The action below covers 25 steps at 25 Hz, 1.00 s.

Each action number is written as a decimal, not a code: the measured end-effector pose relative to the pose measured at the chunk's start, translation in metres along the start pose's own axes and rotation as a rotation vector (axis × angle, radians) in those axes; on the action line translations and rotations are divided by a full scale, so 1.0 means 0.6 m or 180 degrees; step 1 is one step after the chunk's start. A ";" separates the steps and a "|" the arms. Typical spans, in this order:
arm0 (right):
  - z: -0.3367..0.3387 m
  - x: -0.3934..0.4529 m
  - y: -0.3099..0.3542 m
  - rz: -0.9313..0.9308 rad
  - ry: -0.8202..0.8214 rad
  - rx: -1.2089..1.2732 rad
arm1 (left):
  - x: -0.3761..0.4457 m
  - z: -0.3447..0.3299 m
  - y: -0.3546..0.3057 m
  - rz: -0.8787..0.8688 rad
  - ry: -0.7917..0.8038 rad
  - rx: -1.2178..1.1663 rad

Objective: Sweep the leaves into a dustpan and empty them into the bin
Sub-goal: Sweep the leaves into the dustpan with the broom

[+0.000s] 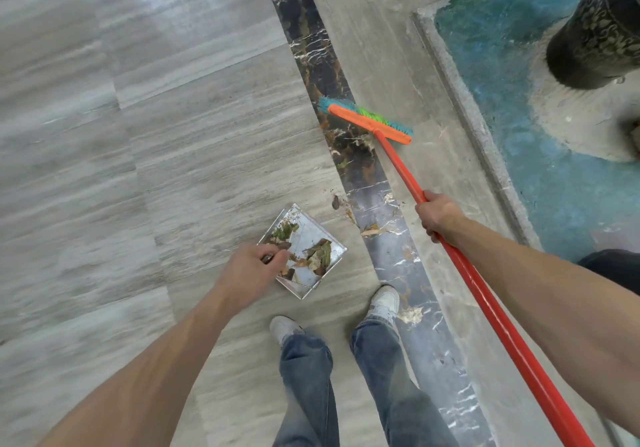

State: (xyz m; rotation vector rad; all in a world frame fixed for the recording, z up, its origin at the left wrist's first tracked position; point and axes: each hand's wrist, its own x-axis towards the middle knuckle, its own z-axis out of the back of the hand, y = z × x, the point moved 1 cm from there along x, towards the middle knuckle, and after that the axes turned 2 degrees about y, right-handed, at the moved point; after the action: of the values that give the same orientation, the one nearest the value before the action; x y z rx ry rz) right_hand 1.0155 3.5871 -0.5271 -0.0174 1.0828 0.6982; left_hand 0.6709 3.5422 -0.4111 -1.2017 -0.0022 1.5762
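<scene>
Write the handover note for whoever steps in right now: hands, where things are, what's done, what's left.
Left hand grips the dustpan by its handle; the pan already holds leaves.
Right hand grips the broom, its head out ahead on the floor.
Loose leaves lie on the dark stripe between broom and pan.
Left: sweep those in, then empty the pan. No bin is in view.

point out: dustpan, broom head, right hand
dustpan (313, 230): head view, bare metal of the pan floor.
broom head (367, 123): head view, orange block.
right hand (438, 216): head view, back of hand.
</scene>
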 end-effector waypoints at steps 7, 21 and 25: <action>-0.051 0.040 0.019 0.0140 -0.0107 -0.0588 | -0.010 0.001 0.057 0.0095 0.0072 -0.0137; -0.244 -0.307 -0.165 -0.0137 0.1423 0.0041 | -0.035 -0.012 0.092 0.0019 -0.0027 -0.0119; -0.217 -0.386 -0.186 -0.0109 0.1498 0.0474 | -0.043 -0.004 0.095 -0.0121 -0.0081 -0.0142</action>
State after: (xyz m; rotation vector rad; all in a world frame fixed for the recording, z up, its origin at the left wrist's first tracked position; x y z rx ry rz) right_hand 0.9055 3.3360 -0.4382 -0.0751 1.5805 0.5939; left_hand 0.6281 3.4995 -0.4268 -1.2095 -0.0767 1.5653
